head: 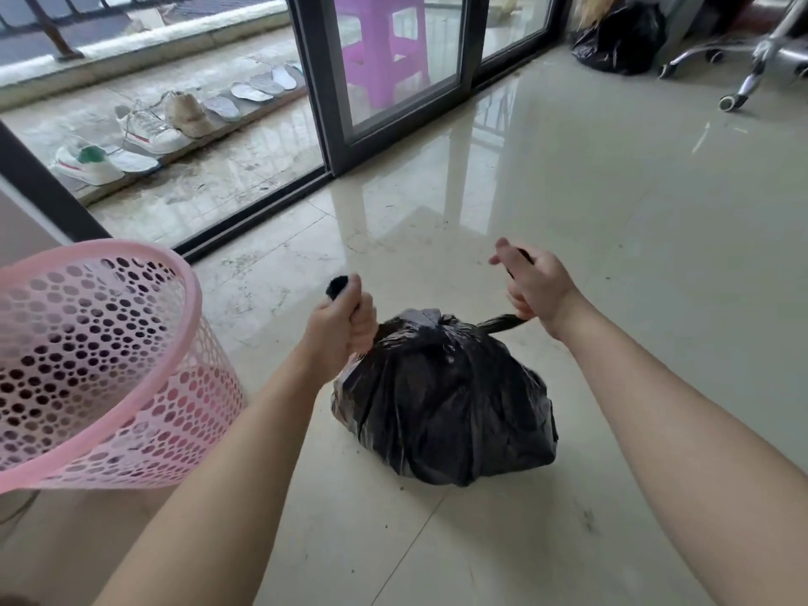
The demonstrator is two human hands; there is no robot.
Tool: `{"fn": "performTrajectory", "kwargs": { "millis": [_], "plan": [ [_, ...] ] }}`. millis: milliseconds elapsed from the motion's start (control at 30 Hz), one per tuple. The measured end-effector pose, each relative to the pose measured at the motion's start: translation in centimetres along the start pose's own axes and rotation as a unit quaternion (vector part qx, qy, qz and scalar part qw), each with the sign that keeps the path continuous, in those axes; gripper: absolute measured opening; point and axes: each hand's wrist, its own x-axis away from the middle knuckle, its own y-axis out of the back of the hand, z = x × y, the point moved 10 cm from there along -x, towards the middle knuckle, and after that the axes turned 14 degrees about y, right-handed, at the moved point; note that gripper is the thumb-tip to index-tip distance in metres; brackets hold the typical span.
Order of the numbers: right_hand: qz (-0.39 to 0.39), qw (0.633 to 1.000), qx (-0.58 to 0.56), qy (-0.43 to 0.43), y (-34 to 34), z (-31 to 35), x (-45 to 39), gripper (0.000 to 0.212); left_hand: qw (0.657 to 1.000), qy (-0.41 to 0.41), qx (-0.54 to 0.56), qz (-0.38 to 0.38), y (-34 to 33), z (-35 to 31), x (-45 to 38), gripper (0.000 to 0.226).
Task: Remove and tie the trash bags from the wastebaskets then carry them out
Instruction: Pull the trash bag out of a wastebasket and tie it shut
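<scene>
A full black trash bag (446, 404) sits on the glossy tiled floor in front of me. My left hand (339, 325) grips one twisted end of the bag's top, and the black tip sticks out above my fist. My right hand (531, 284) grips the other twisted end, pulled out to the right. A knot sits between the two ends at the top of the bag. A pink perforated wastebasket (100, 369) stands tilted at the left, with no bag visible in it.
A second black trash bag (621, 39) lies at the far right by an office chair base (760, 54). Sliding glass doors (393, 80) stand ahead, open at the left onto a balcony with shoes (148, 131) and a purple stool (384, 45).
</scene>
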Motion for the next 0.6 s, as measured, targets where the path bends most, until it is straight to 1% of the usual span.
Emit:
{"fn": "performTrajectory", "kwargs": {
  "millis": [33, 67, 100, 133, 167, 200, 233, 267, 300, 333, 367, 467, 533, 600],
  "plan": [
    [0.035, 0.992, 0.123, 0.019, 0.2, -0.6, 0.4, 0.041, 0.992, -0.008, -0.115, -0.047, 0.8, 0.5, 0.2, 0.071],
    [0.068, 0.972, 0.221, 0.031, 0.4, -1.4, 1.0, 0.046, 0.964, -0.014, -0.246, -0.101, 1.5, 0.9, 0.5, 0.065],
    [0.104, 0.949, 0.296, 0.035, 0.3, -2.5, 1.6, 0.05, 0.911, -0.01, -0.387, -0.144, 1.8, 1.3, 0.8, 0.058],
    [0.141, 0.921, 0.362, 0.035, 0.1, -3.6, 2.3, 0.055, 0.83, 0.001, -0.529, -0.175, 1.8, 2.0, 1.2, 0.053],
    [0.174, 0.89, 0.42, 0.042, -0.2, -4.4, 2.9, 0.057, 0.749, -0.02, -0.633, -0.197, 1.8, 2.4, 1.7, 0.051],
    [0.197, 0.862, 0.464, 0.051, -0.5, -5.1, 3.4, 0.057, 0.688, -0.074, -0.691, -0.207, 1.4, 2.5, 2.3, 0.049],
    [0.211, 0.84, 0.497, 0.057, -0.7, -5.7, 3.7, 0.056, 0.652, -0.133, -0.72, -0.195, 0.8, 2.9, 2.9, 0.048],
    [0.219, 0.823, 0.521, 0.061, -1.0, -6.0, 4.0, 0.054, 0.629, -0.161, -0.742, -0.169, 0.7, 3.9, 3.3, 0.047],
    [0.225, 0.809, 0.538, 0.066, -1.3, -6.0, 4.1, 0.052, 0.613, -0.189, -0.749, -0.165, 1.2, 4.4, 3.8, 0.045],
    [0.234, 0.799, 0.55, 0.069, -1.7, -6.1, 4.3, 0.05, 0.6, -0.215, -0.75, -0.179, 1.9, 4.6, 4.0, 0.042],
    [0.24, 0.794, 0.555, 0.069, -2.0, -6.1, 4.5, 0.048, 0.592, -0.222, -0.752, -0.188, 2.6, 5.0, 3.9, 0.041],
    [0.262, 0.792, 0.549, 0.049, -2.8, -6.5, 4.6, 0.046, 0.573, -0.22, -0.762, -0.209, 3.6, 5.4, 3.7, 0.042],
    [0.304, 0.768, 0.563, 0.026, -3.2, -7.2, 4.5, 0.05, 0.561, -0.229, -0.769, -0.205, 3.7, 5.5, 3.5, 0.039],
    [0.358, 0.735, 0.575, -0.015, -3.4, -8.4, 4.9, 0.052, 0.535, -0.235, -0.794, -0.169, 3.3, 7.0, 3.6, 0.037]
  ]
}}
